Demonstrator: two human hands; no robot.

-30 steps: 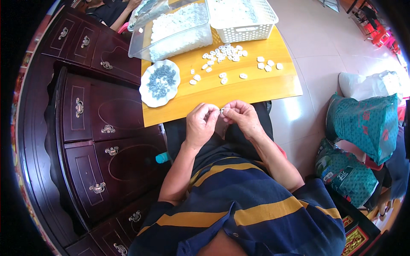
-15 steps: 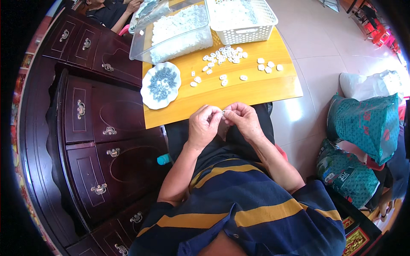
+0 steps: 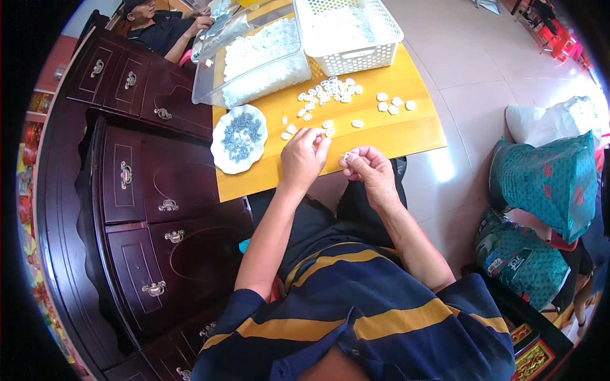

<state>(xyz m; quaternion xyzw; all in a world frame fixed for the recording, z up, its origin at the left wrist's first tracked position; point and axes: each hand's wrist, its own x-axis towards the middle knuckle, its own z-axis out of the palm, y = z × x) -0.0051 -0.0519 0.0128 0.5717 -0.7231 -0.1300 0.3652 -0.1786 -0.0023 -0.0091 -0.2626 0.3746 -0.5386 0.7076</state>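
Note:
My right hand, above the table's front edge, pinches a small white plastic piece between thumb and fingertips. Reaching over the table, my left hand has bent fingers with thumb and index tips slightly apart. Those tips are beside two white two-holed plastic pieces; whether they touch is unclear. Another such piece lies to the right. Farther back is a loose cluster of similar white pieces. A scalloped white plate at the left holds many small dark grey parts.
A clear tub and a white perforated basket, both full of white pieces, stand at the back. Several white pieces lie at the right. Dark drawers flank the left; teal bags are at the right. Another person sits far left.
My hands have come apart. My left hand has moved forward to the pieces on the table; my right hand has shifted slightly right, still pinching a white piece.

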